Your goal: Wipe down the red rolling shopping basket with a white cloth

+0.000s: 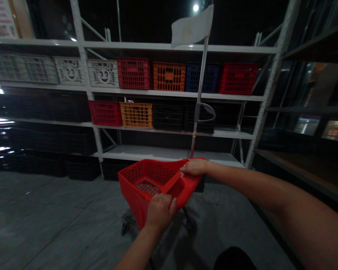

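Note:
A red plastic shopping cart (pixel 136 198) stands on the floor before me, its perforated basket showing nothing inside. My left hand (pixel 161 210) is closed around the near side of the cart's rim. Farther along, on the right side of the rim, my right hand (pixel 194 167) grips the cart too, its fingers partly hidden. A pole (pixel 202 71) rises from the cart's right side, with a white flag (pixel 192 27) at the top and a grey loop handle (pixel 207 112) partway up. Dark casters (pixel 125 224) show below the basket.
White metal shelving (pixel 169 91) spans the wall ahead. It holds a pink-red crate (pixel 133 73), an orange crate (pixel 169 77), a blue crate (pixel 201 78), a yellow crate (pixel 137 115) and several others. A dark shelf unit (pixel 310 176) borders the right. Grey concrete floor (pixel 59 213) extends left.

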`<state>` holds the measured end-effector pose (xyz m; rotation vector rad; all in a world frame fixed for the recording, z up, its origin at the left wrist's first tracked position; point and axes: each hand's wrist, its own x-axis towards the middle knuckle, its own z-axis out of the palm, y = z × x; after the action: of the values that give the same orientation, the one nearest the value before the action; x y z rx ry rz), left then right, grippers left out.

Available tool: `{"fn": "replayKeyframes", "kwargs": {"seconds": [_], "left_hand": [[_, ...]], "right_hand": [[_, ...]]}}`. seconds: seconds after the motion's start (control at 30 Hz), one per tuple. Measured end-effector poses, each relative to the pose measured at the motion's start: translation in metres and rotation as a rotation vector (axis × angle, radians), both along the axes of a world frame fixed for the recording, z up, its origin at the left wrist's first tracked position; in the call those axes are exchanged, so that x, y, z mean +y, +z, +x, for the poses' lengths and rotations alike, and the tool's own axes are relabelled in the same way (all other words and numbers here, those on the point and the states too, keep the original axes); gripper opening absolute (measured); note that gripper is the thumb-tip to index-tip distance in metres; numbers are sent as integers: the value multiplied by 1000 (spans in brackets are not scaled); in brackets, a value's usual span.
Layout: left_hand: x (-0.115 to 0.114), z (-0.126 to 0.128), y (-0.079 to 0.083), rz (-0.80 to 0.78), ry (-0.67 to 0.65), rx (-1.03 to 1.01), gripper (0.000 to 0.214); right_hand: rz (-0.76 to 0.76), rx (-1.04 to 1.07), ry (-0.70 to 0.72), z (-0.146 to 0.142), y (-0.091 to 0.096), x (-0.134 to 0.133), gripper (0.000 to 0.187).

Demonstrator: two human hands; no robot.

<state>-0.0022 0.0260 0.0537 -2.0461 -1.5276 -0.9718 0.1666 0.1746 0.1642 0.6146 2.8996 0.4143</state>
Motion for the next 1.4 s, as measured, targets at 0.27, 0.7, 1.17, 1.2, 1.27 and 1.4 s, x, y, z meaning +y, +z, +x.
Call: {"fn": "replayKeyframes", "kwargs": {"seconds": [0.27,0.7,1.17,1.2,1.27,1.4], "left_hand": [[0,-15,0,129,-40,-1,35],[10,-67,1,-3,-183,-103,38],[-8,-59,67,-441,253,93,49],[-7,-51,66,-479,321,123,52],[-4,-42,59,-485,420,189,54],[0,-46,48,-445,446,244,54]], "right_hand": [[-41,251,-270,43,-12,24,23],[230,1059,-143,32,-118,-46,35],[271,944,-118,-33,-75,-69,42],[267,917,-125,-46,-78,-69,41],[260,928,-101,-70,-87,-74,37],[243,999,20,-97,-103,-86,28]]}}
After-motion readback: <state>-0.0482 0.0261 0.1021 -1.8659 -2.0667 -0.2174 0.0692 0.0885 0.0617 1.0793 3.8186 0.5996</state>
